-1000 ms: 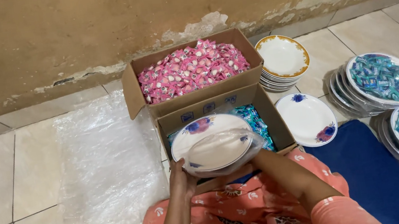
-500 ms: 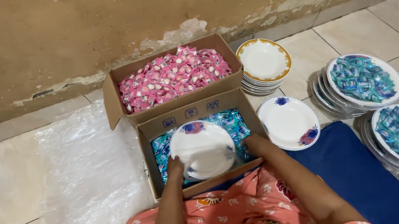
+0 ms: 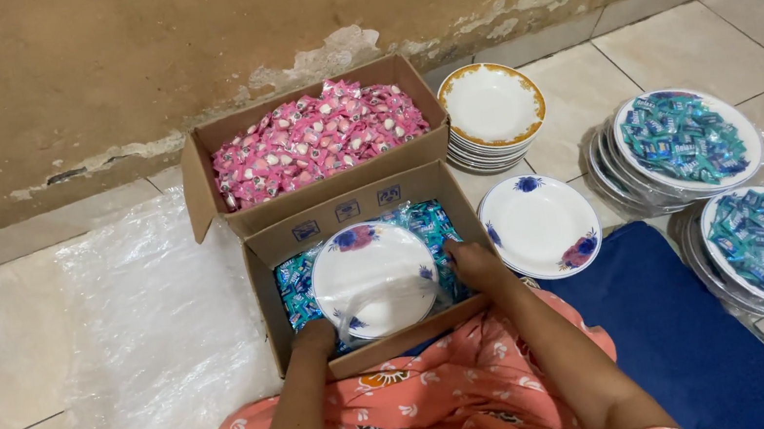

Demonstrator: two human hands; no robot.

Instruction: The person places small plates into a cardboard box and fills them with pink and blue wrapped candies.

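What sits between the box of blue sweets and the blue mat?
In the head view, a white plate with blue and pink flowers lies on the tiled floor between the box of blue sweets and the blue mat.

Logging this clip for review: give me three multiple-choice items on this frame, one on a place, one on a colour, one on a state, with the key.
1. Where is the white flowered plate that both hands hold?
A. on the blue mat
B. over the near box of blue sweets
C. on the plastic sheet

2. What colour are the sweets in the far box?
A. pink
B. green
C. yellow

3. What state are the two plates at far right in?
A. bare
B. broken
C. heaped with blue sweets

Key: 1 B, the left hand and right hand grip its rim inside the near box. 2 A, pink wrappers fill it. 3 C, blue wrappers cover both.
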